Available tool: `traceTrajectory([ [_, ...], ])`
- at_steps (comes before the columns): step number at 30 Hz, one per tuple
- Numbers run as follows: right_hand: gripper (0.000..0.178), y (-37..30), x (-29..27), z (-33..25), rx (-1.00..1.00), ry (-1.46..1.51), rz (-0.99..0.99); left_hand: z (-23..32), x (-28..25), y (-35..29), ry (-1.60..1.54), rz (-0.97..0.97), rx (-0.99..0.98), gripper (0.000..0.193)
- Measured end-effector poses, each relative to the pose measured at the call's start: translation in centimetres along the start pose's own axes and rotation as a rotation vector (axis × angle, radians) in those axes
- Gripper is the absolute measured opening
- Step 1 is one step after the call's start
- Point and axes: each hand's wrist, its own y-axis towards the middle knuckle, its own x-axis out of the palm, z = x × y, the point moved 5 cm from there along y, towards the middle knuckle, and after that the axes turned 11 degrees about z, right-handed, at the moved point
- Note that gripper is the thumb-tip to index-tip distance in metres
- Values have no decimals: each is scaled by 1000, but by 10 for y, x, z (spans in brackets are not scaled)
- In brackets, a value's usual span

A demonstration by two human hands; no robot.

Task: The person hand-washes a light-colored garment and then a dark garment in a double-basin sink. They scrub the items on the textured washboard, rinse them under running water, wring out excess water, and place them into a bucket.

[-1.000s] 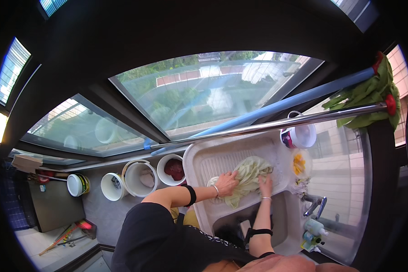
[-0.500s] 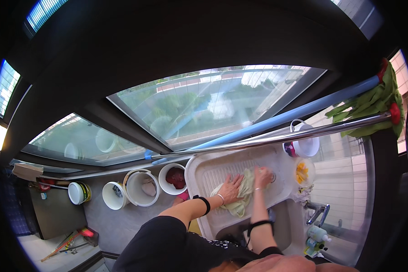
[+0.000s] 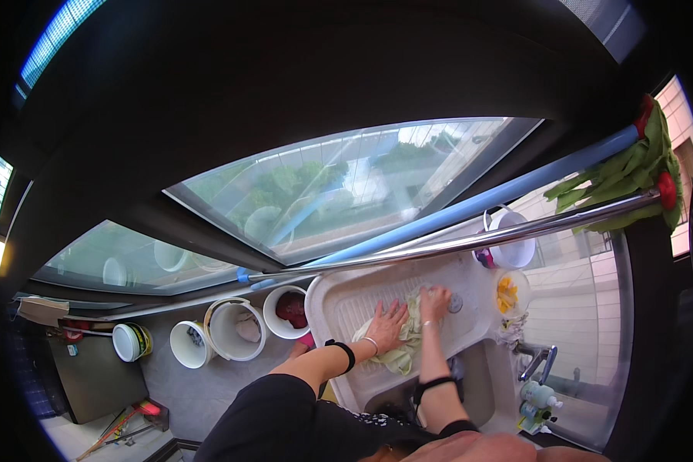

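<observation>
A pale green cloth [image 3: 399,359] lies bunched on the ribbed washboard of a white laundry sink [image 3: 333,302]. My left hand [image 3: 387,327] presses flat on the cloth with its fingers spread. To its right, my right hand [image 3: 435,303] is closed on the cloth's far end, close to the round drain [image 3: 455,302]. Part of the cloth is hidden beneath both hands.
White buckets [image 3: 239,329] stand on the floor to the left. Two mop poles [image 3: 454,241] slant across beyond the sink, with green mop heads [image 3: 631,169] at right. A tap [image 3: 543,362], bottles [image 3: 537,394] and a white pail [image 3: 510,239] sit on the right.
The view has shifted slightly, moving the whole scene a little left. Both hands stay on the cloth, which is slightly rearranged under them.
</observation>
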Motion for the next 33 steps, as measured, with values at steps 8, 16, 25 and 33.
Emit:
traceTrajectory([
  [8, 37, -77, -77, -9, -325, 249, 18, -1, -13, 1, -17, -73, -8, 99],
  [16, 37, 8, 7, 26, -75, 151, -181, -12, 0, 8, -269, 16, -126, 92],
  [25, 29, -132, -93, -6, -27, 557, 243, 11, 11, -14, -317, 136, -110, 56],
  [33, 28, -28, -1, 69, 247, 354, -276, 21, 20, 97, -41, -76, -204, 49],
])
